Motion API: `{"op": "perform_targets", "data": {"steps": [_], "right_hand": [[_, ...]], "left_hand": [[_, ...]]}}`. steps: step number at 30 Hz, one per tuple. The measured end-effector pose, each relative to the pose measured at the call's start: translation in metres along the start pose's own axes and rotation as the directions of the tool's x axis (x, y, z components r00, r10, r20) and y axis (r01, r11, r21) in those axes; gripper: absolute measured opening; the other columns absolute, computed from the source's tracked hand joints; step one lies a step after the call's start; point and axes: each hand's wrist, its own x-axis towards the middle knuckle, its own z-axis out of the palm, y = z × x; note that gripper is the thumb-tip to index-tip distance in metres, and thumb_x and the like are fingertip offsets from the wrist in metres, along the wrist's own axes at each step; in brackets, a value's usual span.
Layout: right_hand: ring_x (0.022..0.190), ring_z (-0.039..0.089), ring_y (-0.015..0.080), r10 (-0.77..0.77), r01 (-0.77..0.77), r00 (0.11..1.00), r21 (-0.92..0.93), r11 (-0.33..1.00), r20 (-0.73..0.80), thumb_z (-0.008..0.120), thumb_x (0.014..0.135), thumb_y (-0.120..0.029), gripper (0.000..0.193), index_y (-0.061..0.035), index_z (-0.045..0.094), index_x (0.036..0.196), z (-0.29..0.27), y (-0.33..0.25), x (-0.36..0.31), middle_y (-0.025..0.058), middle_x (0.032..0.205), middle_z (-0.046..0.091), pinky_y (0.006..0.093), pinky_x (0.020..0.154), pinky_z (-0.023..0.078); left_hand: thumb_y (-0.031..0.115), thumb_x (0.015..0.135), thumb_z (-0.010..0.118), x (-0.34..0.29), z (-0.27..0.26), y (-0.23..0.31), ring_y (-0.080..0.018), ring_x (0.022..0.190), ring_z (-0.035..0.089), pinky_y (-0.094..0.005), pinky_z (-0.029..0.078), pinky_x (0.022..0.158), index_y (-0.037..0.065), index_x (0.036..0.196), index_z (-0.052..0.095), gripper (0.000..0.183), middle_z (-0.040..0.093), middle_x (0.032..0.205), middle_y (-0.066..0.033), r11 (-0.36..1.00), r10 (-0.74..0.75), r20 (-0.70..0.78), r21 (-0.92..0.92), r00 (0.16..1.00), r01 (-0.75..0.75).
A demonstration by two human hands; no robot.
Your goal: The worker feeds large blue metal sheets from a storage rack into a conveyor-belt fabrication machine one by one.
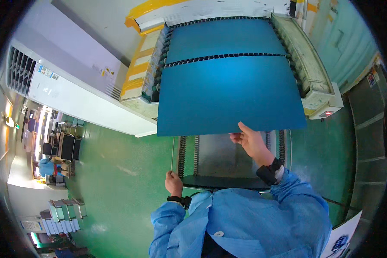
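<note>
A flat blue panel point(228, 94) sticks out toward me from a roller conveyor point(316, 73), its far edge lying on the rollers. At the panel's near edge is my right hand point(253, 144), thumb over the top face and fingers curled below, pinching the edge. A second blue panel point(223, 38) lies on the rollers behind it, with a narrow gap between the two. Lower down, my left hand point(174, 184) is closed around a thin upright rod point(173, 155) at the left side of a slotted rack point(189, 157). The rack stands below the near panel, which partly hides it.
A white cabinet-like unit point(86, 101) stands left of the conveyor. Dark grey panels point(367, 142) line the right side, above a white board point(344, 234). Stacked trays point(64, 213) stand at the far left on the green floor point(116, 185). Another person point(45, 167) in blue is farther back.
</note>
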Motion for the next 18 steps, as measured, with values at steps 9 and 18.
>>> {"op": "perform_targets", "data": {"steps": [9,18], "right_hand": [[0.077,0.068,0.0286,-0.022,0.022,0.999,0.004,1.0,-0.04,0.069,0.092,-0.03,0.034,0.0015,0.058,0.097,0.005,-0.008,0.011,0.0207,0.088,0.068,0.0375,0.066,0.055],[0.078,0.069,0.0296,-0.035,0.035,0.998,0.006,0.999,-0.051,0.07,0.091,-0.03,0.036,0.0029,0.058,0.098,0.003,-0.008,0.015,0.0201,0.087,0.068,0.0385,0.067,0.055]], "left_hand": [[0.027,0.095,0.05,0.0,0.002,-0.005,-0.0403,0.079,0.065,-0.0509,0.048,0.067,0.007,0.104,0.065,0.027,0.068,0.083,-0.0194,1.0,-0.013,0.018,0.008,1.0,0.012],[0.027,0.095,0.049,0.0,-0.001,-0.003,-0.0411,0.079,0.064,-0.0511,0.048,0.068,0.007,0.102,0.065,0.026,0.068,0.083,-0.0198,1.0,-0.008,0.036,-0.013,0.999,0.009]]}}
